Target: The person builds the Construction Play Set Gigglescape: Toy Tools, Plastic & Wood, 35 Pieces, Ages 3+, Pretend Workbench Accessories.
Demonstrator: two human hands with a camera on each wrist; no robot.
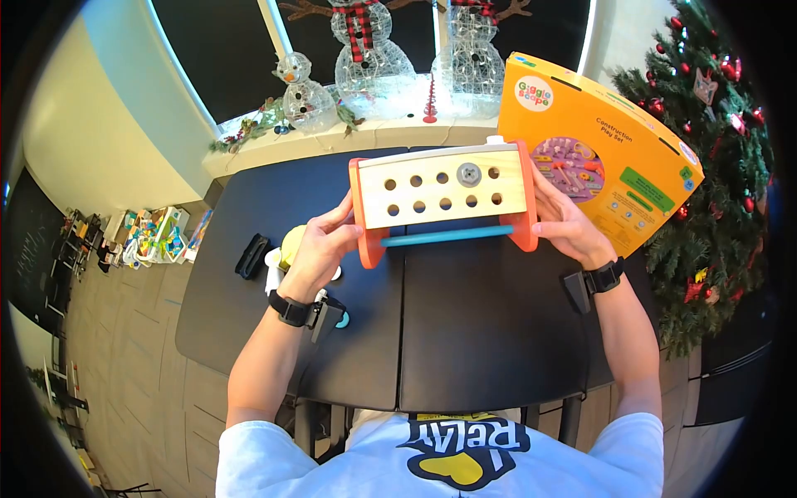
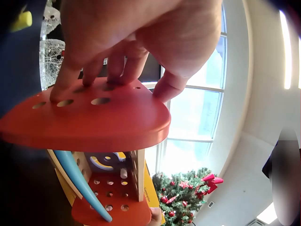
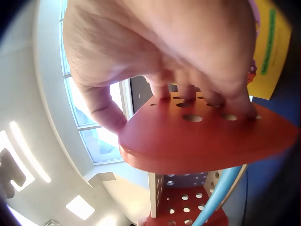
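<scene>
A wooden toy box (image 1: pixel 432 209) with red end panels, a light panel with two rows of holes and a blue rod (image 1: pixel 448 236) is held up over the table. A grey screw head (image 1: pixel 469 173) sits in one upper hole. The left hand (image 1: pixel 320 241) grips the left end; in the left wrist view that hand (image 2: pixel 136 42) has its fingertips on the red panel (image 2: pixel 94 122). At the opposite end, the right hand (image 1: pixel 573 220) holds on, and the right wrist view shows this hand (image 3: pixel 164 52) with fingers spread over its red panel (image 3: pixel 202 141).
Left of the box, on the dark table (image 1: pixel 349 357), lie a black case (image 1: pixel 251 256) and a yellow and white item (image 1: pixel 292 245), partly behind the left hand. A large orange carton (image 1: pixel 647 124) stands at the right, beside a decorated tree (image 1: pixel 706 166).
</scene>
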